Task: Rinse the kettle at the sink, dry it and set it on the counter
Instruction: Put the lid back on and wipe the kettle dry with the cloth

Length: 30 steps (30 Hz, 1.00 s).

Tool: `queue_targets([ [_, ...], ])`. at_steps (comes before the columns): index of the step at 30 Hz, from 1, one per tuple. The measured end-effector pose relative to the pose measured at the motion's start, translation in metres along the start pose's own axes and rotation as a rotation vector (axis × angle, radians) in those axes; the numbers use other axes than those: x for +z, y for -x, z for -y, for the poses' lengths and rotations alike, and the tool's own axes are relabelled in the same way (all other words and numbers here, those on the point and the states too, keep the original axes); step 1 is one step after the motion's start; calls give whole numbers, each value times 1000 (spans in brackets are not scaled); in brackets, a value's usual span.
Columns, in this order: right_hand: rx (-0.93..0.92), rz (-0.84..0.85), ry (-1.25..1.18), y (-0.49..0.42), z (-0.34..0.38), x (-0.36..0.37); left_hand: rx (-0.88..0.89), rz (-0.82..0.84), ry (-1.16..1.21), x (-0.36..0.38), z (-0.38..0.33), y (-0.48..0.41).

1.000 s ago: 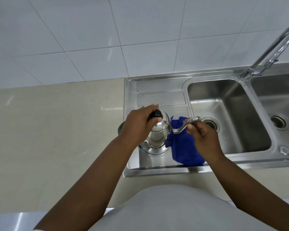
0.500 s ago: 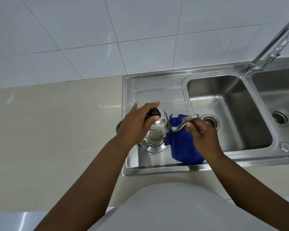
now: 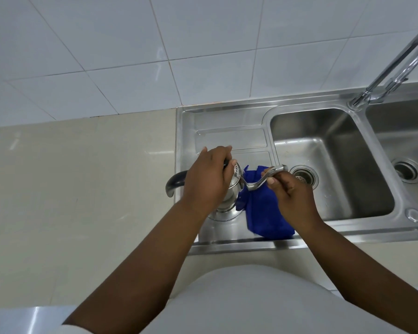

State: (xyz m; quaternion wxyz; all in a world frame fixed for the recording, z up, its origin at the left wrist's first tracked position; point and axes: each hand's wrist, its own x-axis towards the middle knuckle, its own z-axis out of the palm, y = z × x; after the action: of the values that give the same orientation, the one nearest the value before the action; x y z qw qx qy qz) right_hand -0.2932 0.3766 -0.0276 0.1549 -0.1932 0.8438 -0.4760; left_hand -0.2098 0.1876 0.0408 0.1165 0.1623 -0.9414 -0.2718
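A small steel kettle (image 3: 229, 203) with a long curved spout stands upright on the sink's draining board (image 3: 229, 138). Its dark handle (image 3: 175, 180) sticks out to the left over the counter edge. My left hand (image 3: 206, 179) covers the kettle's top, fingers closed on the black lid knob. My right hand (image 3: 291, 191) pinches the spout (image 3: 263, 180) near its tip. A blue cloth (image 3: 263, 213) lies on the draining board under the spout and my right hand.
The left basin (image 3: 336, 169) with its drain lies right of the kettle, and a second basin (image 3: 405, 145) is further right. The tap (image 3: 391, 66) arches over the divider. A beige counter (image 3: 77, 184) stretches left. White tiled wall behind.
My left hand has slid further over the kettle's lid, hiding the black knob. The handle now shows more at the left. My right hand stays on the spout.
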Motion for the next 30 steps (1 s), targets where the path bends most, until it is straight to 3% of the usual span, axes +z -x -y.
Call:
queue_targets([
  [5, -9, -5, 29, -1, -2, 1, -2, -53, -4, 10, 4, 3],
  [14, -29, -5, 69, -3, -5, 0, 59, 46, 23, 0, 14, -2],
  [23, -75, -18, 141, -11, -1, 2, 113, 282, 121, -17, 35, -8],
  [30, -69, 27, 102, -42, 12, 15, 119, 250, 59, -17, 50, 2],
])
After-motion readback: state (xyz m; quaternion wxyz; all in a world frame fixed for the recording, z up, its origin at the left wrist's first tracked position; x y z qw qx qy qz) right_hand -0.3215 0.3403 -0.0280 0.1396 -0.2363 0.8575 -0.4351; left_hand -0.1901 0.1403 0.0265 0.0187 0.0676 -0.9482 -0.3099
